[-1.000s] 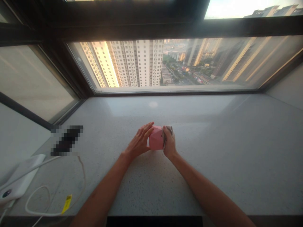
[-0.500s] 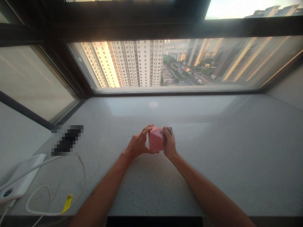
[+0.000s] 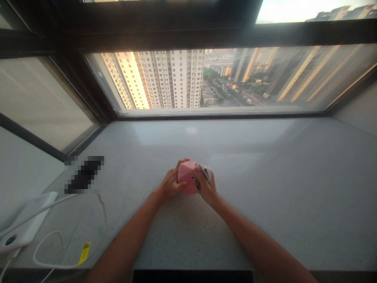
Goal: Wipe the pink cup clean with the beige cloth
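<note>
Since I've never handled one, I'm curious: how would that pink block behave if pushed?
The pink block probably won't roll easily, given its flat facets. It's likely stiff, as its edges look crisp in the left hand. Its smooth-looking faces might slip a little.

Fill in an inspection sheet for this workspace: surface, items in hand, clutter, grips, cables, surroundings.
Surface: pale speckled sill, glossy, with light reflections.
Items in hand: faceted pink block; grey cloth, bunched against the block's right side. Whether the block touches the sill: cannot tell.
Clutter: white device at left; pixelated dark item beyond it, identity hidden.
Grips: left grip, bare hand, holds the block; right grip, bare hand, holds the cloth.
Cables: white cable, looped at left, yellow tag attached.
Surroundings: dark-framed window; high-rises outside.
</note>
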The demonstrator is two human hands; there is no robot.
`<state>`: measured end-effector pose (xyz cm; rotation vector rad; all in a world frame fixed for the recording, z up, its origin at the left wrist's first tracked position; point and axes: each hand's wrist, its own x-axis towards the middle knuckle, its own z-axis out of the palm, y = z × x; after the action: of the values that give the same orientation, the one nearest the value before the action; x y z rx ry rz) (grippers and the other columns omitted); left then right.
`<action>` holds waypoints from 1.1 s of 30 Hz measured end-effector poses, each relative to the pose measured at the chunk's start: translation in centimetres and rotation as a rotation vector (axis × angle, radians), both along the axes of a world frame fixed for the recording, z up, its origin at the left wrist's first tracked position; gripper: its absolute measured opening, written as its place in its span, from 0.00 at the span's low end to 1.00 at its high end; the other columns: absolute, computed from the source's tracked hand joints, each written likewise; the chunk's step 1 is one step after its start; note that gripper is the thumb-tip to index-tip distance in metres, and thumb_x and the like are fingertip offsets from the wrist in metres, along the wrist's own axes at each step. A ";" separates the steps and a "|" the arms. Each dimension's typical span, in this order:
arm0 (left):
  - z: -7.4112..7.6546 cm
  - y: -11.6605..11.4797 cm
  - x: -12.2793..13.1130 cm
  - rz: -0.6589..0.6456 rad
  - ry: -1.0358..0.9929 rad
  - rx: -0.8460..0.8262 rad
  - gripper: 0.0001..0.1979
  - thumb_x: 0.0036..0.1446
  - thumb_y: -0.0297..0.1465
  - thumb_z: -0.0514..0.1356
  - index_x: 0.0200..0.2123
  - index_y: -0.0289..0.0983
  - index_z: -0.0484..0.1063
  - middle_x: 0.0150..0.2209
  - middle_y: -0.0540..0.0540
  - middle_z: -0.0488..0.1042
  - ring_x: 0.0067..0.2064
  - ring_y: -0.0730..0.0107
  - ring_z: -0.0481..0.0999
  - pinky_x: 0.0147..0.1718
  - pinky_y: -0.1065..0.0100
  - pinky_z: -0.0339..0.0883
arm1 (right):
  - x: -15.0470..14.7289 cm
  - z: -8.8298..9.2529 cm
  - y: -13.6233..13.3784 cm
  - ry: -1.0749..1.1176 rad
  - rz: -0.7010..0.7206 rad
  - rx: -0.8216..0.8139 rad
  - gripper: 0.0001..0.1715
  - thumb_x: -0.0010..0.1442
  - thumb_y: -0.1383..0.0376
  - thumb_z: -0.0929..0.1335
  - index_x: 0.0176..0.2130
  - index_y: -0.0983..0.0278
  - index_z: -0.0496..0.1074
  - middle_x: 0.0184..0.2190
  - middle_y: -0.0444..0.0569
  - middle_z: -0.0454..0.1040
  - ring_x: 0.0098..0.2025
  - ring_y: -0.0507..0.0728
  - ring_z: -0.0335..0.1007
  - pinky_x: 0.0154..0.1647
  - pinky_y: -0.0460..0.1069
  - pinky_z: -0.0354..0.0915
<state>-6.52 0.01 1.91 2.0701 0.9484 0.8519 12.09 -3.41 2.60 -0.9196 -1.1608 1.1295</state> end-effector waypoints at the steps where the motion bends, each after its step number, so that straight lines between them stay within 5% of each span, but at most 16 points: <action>1: -0.1 0.0 0.0 -0.002 -0.003 -0.008 0.54 0.57 0.72 0.54 0.69 0.34 0.63 0.42 0.41 0.82 0.40 0.54 0.82 0.43 0.60 0.73 | -0.1 0.0 0.0 0.004 -0.002 -0.012 0.33 0.67 0.39 0.71 0.26 0.60 0.66 0.22 0.40 0.58 0.24 0.50 0.51 0.24 0.47 0.51; 4: -0.2 -0.1 0.1 0.006 0.010 0.008 0.57 0.59 0.74 0.48 0.72 0.33 0.60 0.39 0.43 0.81 0.35 0.57 0.79 0.41 0.61 0.71 | -0.2 0.4 0.0 0.051 -0.040 -0.068 0.33 0.65 0.38 0.71 0.26 0.60 0.66 0.22 0.40 0.58 0.24 0.50 0.51 0.23 0.47 0.51; 9: -0.2 -0.4 0.2 0.020 0.049 0.074 0.58 0.64 0.72 0.43 0.80 0.36 0.39 0.38 0.44 0.81 0.34 0.54 0.80 0.42 0.58 0.72 | -0.2 1.1 0.5 0.171 -0.107 -0.123 0.31 0.61 0.39 0.74 0.26 0.60 0.67 0.22 0.39 0.61 0.24 0.50 0.54 0.24 0.47 0.55; 12: -0.3 -0.3 0.2 -0.001 0.040 0.162 0.59 0.64 0.70 0.50 0.81 0.41 0.31 0.58 0.32 0.80 0.51 0.42 0.84 0.51 0.48 0.75 | -0.1 1.3 1.2 0.304 -0.164 -0.163 0.29 0.58 0.41 0.76 0.27 0.59 0.67 0.23 0.39 0.64 0.24 0.50 0.56 0.25 0.46 0.58; 14: -0.4 -0.2 0.4 -0.015 0.045 0.260 0.64 0.59 0.68 0.61 0.81 0.44 0.29 0.73 0.26 0.64 0.65 0.35 0.77 0.59 0.44 0.74 | 0.1 1.5 1.7 0.410 -0.191 -0.201 0.28 0.55 0.43 0.78 0.29 0.59 0.67 0.24 0.38 0.66 0.24 0.50 0.58 0.26 0.46 0.60; 17: -0.5 0.0 0.9 0.007 0.090 0.414 0.66 0.57 0.58 0.71 0.81 0.46 0.30 0.79 0.25 0.51 0.75 0.34 0.64 0.63 0.42 0.74 | 0.6 1.8 2.6 0.510 -0.161 -0.298 0.28 0.50 0.45 0.80 0.29 0.58 0.66 0.24 0.38 0.68 0.24 0.51 0.61 0.26 0.46 0.62; 24: -0.5 0.2 1.4 -0.037 0.200 0.676 0.58 0.61 0.41 0.73 0.81 0.49 0.37 0.82 0.29 0.38 0.81 0.36 0.51 0.70 0.35 0.65 | 1.8 2.2 3.3 0.462 -0.014 -0.373 0.28 0.52 0.42 0.78 0.27 0.57 0.65 0.23 0.40 0.72 0.24 0.54 0.67 0.27 0.49 0.66; 27: -0.6 0.4 1.2 -0.025 0.231 0.759 0.51 0.65 0.34 0.70 0.80 0.49 0.42 0.81 0.30 0.45 0.81 0.37 0.49 0.70 0.34 0.65 | 1.9 2.5 3.3 0.461 0.031 -0.387 0.27 0.51 0.43 0.78 0.27 0.57 0.66 0.22 0.40 0.72 0.25 0.55 0.67 0.26 0.49 0.65; 33: -0.2 0.2 1.2 0.013 0.159 0.720 0.48 0.61 0.40 0.73 0.77 0.47 0.53 0.74 0.31 0.62 0.75 0.40 0.64 0.68 0.39 0.69 | 1.6 2.8 2.8 0.483 0.000 -0.344 0.28 0.51 0.46 0.80 0.28 0.58 0.64 0.23 0.37 0.68 0.23 0.51 0.61 0.25 0.46 0.60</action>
<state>-5.36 0.23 1.71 2.7741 0.8029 1.1697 13.64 -0.62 5.44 -0.8366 -0.5826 1.4800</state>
